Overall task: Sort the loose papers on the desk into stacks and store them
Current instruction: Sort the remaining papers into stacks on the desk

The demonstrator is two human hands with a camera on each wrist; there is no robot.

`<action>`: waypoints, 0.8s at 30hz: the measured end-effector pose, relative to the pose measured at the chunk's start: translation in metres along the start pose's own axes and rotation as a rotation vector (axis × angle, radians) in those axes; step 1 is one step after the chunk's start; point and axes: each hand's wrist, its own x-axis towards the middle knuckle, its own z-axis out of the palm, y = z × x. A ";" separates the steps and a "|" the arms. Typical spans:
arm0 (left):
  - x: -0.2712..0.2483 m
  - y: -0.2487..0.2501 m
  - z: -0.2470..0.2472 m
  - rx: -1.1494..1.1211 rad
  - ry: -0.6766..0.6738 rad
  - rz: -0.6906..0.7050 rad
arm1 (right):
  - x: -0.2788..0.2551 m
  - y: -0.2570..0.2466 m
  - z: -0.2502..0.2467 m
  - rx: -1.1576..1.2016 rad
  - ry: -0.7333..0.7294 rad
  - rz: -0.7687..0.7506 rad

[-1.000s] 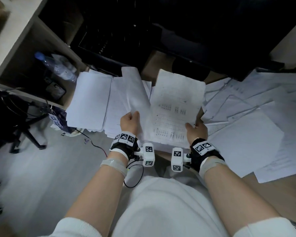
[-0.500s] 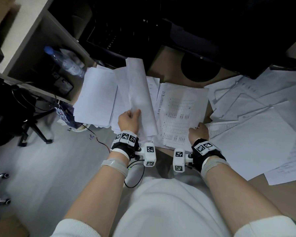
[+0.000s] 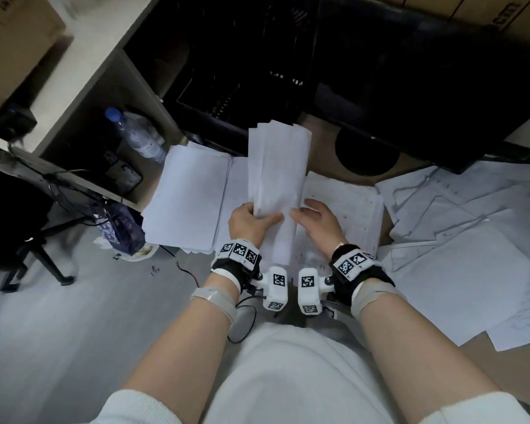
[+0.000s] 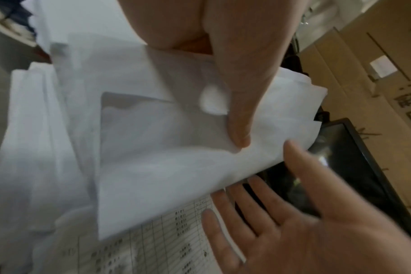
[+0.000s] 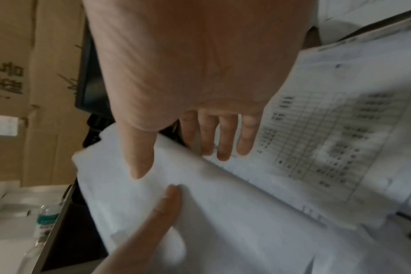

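Observation:
My left hand [image 3: 257,218] grips the near end of a bundle of white sheets [image 3: 277,179], thumb on top [image 4: 242,111], holding it raised and pointing away from me. My right hand [image 3: 306,212] is beside it with straight fingers [image 5: 223,140]; its thumb [image 5: 139,159] touches the bundle's right edge [image 5: 223,213]. A printed table sheet [image 3: 349,209] lies flat on the desk under the right hand, also seen in the wrist views [image 4: 164,241] [image 5: 340,129]. A neat white stack [image 3: 190,203] lies to the left. Several loose papers [image 3: 456,240] cover the desk at the right.
A water bottle [image 3: 135,136] lies in the open shelf at the left. A black mesh tray [image 3: 242,84] and a dark monitor with a round base [image 3: 367,154] stand behind the papers. Cardboard boxes [image 4: 364,74] are beyond. A chair base [image 3: 37,258] stands on the floor at the left.
My right hand has laid the printed sheet flat on the desk, let it go and moved left to the bundle. My left hand has brought the bundle towards the middle.

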 end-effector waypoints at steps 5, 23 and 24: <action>0.015 0.003 -0.026 0.156 -0.136 0.151 | 0.004 -0.029 0.043 0.068 0.121 0.009; 0.065 -0.020 -0.088 -0.100 -0.135 0.105 | 0.005 -0.031 0.074 -0.039 0.374 0.037; 0.065 -0.021 -0.089 -0.126 -0.133 0.097 | 0.005 -0.026 0.072 -0.042 0.391 0.046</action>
